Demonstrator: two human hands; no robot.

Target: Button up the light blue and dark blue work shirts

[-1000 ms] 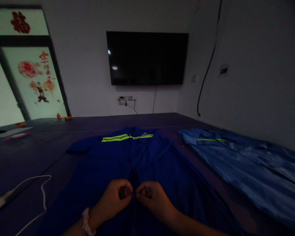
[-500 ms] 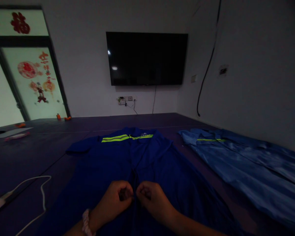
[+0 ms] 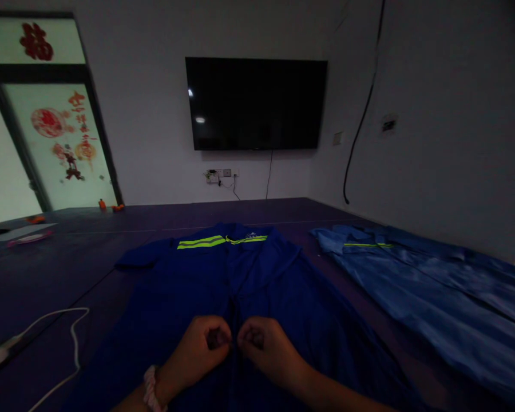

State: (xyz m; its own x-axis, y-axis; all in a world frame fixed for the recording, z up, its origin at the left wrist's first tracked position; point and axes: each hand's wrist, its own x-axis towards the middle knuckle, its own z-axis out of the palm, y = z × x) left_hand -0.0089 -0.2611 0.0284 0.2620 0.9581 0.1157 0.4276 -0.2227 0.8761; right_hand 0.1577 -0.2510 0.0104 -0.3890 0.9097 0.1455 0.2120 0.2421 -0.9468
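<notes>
A dark blue work jacket (image 3: 163,303) with short-looking sleeves and yellow-green reflective strips (image 3: 201,242) across its chest lies spread in front of me, collar end away. My left hand (image 3: 208,346) pinches the left edge of its front opening, thumb and fingers curled together. Just to the right, my right hand (image 3: 264,346) pinches the opposite front edge in the same way. A narrow gap separates the two sets of fingertips. The jacket's lower part runs out of view beneath my forearms. A twisted pale band circles my left wrist.
A lighter blue garment (image 3: 416,286) with a thin yellow-green strip lies at the right. At the left are a white cable (image 3: 75,337) and a pink-edged item (image 3: 30,238). Small orange objects (image 3: 118,208) sit at the far edge of the purple surface (image 3: 124,226), below a wall television (image 3: 257,103).
</notes>
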